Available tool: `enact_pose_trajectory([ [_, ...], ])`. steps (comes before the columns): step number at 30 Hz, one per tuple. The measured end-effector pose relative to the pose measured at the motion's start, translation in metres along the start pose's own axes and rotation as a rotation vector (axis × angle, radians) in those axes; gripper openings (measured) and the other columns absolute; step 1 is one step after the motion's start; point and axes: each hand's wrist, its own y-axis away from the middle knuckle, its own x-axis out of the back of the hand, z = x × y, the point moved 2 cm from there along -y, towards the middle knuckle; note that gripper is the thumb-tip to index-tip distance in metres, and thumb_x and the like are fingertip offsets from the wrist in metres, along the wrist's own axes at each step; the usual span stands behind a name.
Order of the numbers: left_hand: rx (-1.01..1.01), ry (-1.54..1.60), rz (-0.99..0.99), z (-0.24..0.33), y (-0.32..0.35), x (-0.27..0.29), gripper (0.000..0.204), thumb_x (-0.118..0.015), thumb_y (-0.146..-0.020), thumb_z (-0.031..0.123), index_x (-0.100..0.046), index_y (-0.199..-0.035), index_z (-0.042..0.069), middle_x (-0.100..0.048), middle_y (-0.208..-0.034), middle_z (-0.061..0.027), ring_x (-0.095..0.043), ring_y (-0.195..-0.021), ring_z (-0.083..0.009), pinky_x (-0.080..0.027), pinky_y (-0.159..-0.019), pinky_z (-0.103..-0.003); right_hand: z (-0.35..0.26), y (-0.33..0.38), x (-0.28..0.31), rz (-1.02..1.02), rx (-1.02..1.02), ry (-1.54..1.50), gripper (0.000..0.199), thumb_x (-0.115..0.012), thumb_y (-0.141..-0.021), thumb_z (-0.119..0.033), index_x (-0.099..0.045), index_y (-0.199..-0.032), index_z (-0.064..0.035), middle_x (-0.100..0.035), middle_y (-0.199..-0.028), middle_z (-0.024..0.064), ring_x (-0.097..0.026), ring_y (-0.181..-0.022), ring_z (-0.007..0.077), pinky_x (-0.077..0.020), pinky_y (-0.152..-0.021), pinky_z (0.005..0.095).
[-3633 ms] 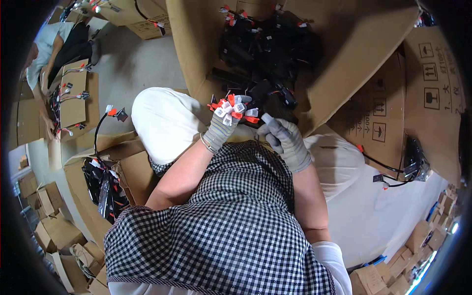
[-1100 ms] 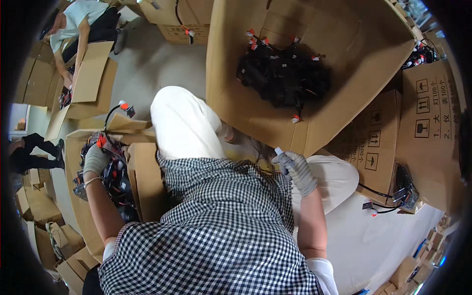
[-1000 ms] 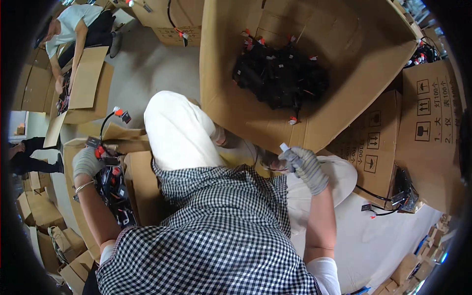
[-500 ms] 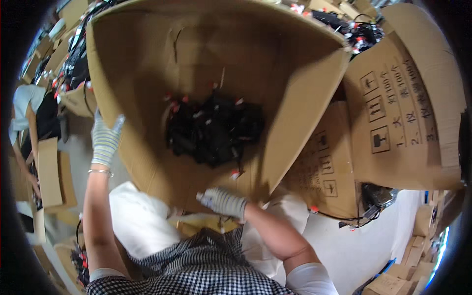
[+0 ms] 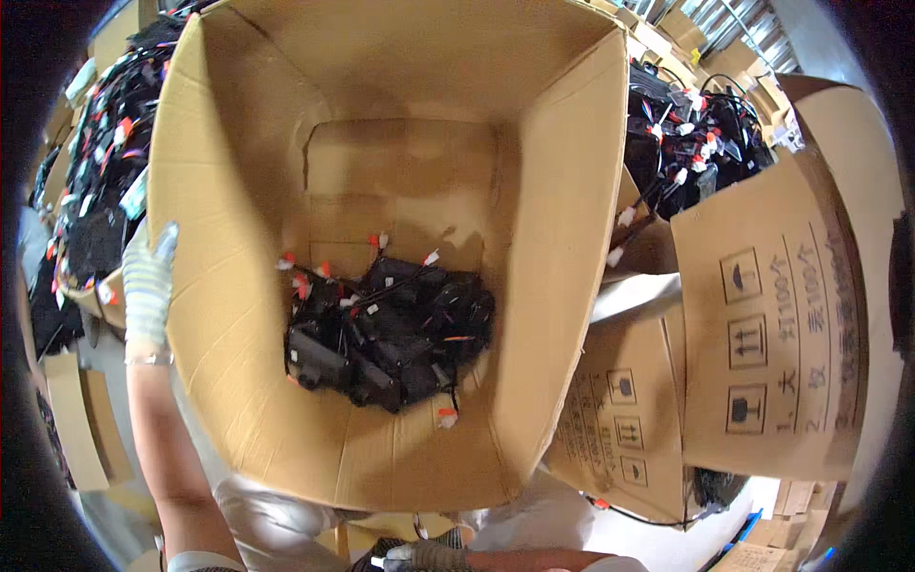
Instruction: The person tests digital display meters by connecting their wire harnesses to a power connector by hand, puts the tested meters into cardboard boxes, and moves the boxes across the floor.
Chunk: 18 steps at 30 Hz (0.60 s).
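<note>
A large open cardboard box (image 5: 553,286) stands before me, its mouth toward me. Inside lies a heap of black parts (image 5: 391,334) with cables and small red and white connectors. My left hand (image 5: 150,291), in a striped glove, rests against the outside of the box's left wall, fingers stretched upward and thumb apart. My right hand (image 5: 424,556), gloved too, is low at the bottom edge of the view, below the box's near rim and in front of my checked apron. Its fingers point left and are partly cut off, so what they hold, if anything, is unclear.
To the right stand further cardboard boxes (image 5: 772,324) with open flaps. Piles of black cabled parts lie at the far left (image 5: 100,181) and far right (image 5: 701,143). A smaller box (image 5: 91,419) sits at the left edge.
The big box now appears lower and more upright, showing more of its inside. My right hand has dropped from its near rim toward my apron. My left hand stays at the left wall.
</note>
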Motion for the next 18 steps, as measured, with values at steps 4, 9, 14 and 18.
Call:
enact_pose_trajectory([
  [4, -0.038, -0.093, 0.032, 0.008, -0.016, -0.001, 0.039, -0.061, -0.086, 0.020, -0.054, -0.114, -0.005, -0.063, -0.099, -0.0068, -0.052, -0.082, -0.0101, -0.043, -0.072, -0.024, 0.056, -0.008, -0.021, -0.106, -0.153, -0.315, 0.025, -0.044, -0.092, -0.028, -0.060, -0.086, -0.0112, -0.056, -0.065, 0.0010, -0.056, -0.064, 0.0148, -0.0462, -0.061, 0.0330],
  [9, 0.077, 0.014, 0.012, 0.033, -0.013, -0.016, 0.037, -0.056, -0.089, 0.019, -0.053, -0.115, -0.006, -0.062, -0.101, -0.0088, -0.055, -0.088, -0.0143, -0.044, -0.080, -0.029, 0.129, -0.018, -0.050, -0.212, -0.339, -0.659, 0.023, -0.043, -0.093, -0.026, -0.060, -0.091, -0.0106, -0.056, -0.068, 0.0018, -0.057, -0.069, 0.0154, -0.0457, -0.062, 0.0322],
  [14, 0.054, -0.221, 0.038, 0.047, 0.012, -0.014, 0.037, -0.048, -0.094, 0.025, -0.050, -0.117, -0.004, -0.062, -0.102, -0.0152, -0.058, -0.089, -0.0207, -0.045, -0.082, -0.032, 0.170, 0.021, -0.092, -0.340, -0.500, -1.048, 0.022, -0.041, -0.093, -0.023, -0.059, -0.095, -0.0099, -0.056, -0.072, 0.0027, -0.057, -0.073, 0.0160, -0.0451, -0.064, 0.0315],
  [18, 0.112, -0.106, -0.007, 0.074, 0.032, -0.033, 0.039, -0.048, -0.093, 0.027, -0.050, -0.117, -0.004, -0.062, -0.103, -0.0171, -0.059, -0.090, -0.0245, -0.045, -0.083, -0.034, 0.196, 0.054, -0.104, -0.335, -0.593, -1.310, 0.022, -0.041, -0.094, -0.021, -0.058, -0.098, -0.0094, -0.057, -0.074, 0.0034, -0.058, -0.076, 0.0165, -0.0446, -0.066, 0.0308],
])
